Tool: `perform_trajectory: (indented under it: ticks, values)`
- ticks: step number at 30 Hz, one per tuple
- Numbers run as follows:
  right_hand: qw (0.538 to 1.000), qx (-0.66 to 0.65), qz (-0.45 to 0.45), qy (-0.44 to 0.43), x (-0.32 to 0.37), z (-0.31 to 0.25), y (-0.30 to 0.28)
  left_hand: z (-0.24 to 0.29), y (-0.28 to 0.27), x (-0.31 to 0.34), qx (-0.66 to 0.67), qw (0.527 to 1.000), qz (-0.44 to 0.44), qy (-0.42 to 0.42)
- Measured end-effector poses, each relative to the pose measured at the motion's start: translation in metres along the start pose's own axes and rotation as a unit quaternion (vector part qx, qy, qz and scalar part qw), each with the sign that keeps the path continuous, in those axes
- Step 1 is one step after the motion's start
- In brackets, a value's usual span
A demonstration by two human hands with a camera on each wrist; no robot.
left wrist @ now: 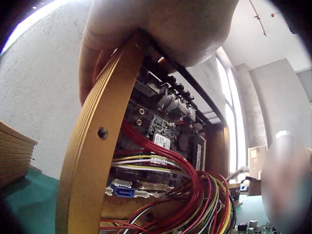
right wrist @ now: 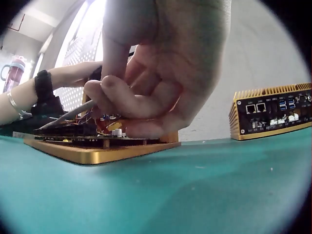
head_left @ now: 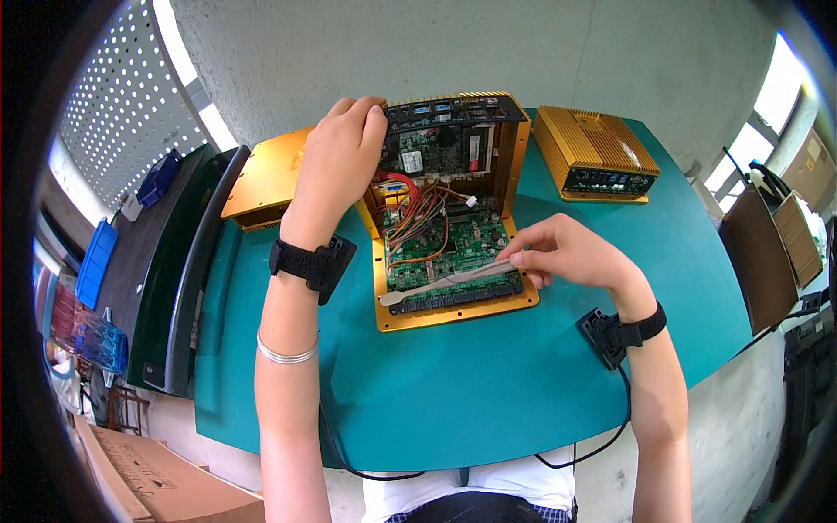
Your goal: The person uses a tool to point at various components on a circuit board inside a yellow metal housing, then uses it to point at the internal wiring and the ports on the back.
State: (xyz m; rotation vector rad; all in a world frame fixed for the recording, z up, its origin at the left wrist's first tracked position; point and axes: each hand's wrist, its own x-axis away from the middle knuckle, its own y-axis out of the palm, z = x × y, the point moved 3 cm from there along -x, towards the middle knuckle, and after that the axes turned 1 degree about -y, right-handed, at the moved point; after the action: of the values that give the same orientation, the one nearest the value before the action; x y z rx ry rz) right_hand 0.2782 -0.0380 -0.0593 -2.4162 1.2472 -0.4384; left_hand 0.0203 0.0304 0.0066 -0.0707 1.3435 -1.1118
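Observation:
A gold computer case stands hinged apart, its upper half upright and its base flat on the table. My left hand grips the top left corner of the upright half, fingers over its edge. Between thumb and fingers, my right hand pinches a slim grey stick with a rounded flat end. That stick slants across the front of the green circuit board, its end by the base's front left corner. Coloured wires run between the two halves, and a white connector lies among them.
On the teal table, a closed gold case sits at the back right. Another gold housing is behind my left arm. Black cables trail from both wrist straps. A dark bench adjoins at left.

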Motion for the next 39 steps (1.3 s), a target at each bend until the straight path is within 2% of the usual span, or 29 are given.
perform_trajectory:
  ticks: [11,13,39]
  values:
    - [0.999,0.007,-0.045,0.029,-0.0001,0.0055,0.0018,0.0038,-0.0024,0.0006,0.002,0.999,-0.023,-0.028]
    - [0.996,0.01,-0.069,0.06,0.0011,0.0058,0.0031,0.0036,-0.0024,0.0006,-0.001,0.999,-0.022,-0.023]
    - [0.995,0.039,-0.067,0.061,0.0014,0.0016,0.0046,0.0005,0.0003,0.0,-0.008,1.0,0.005,0.001]
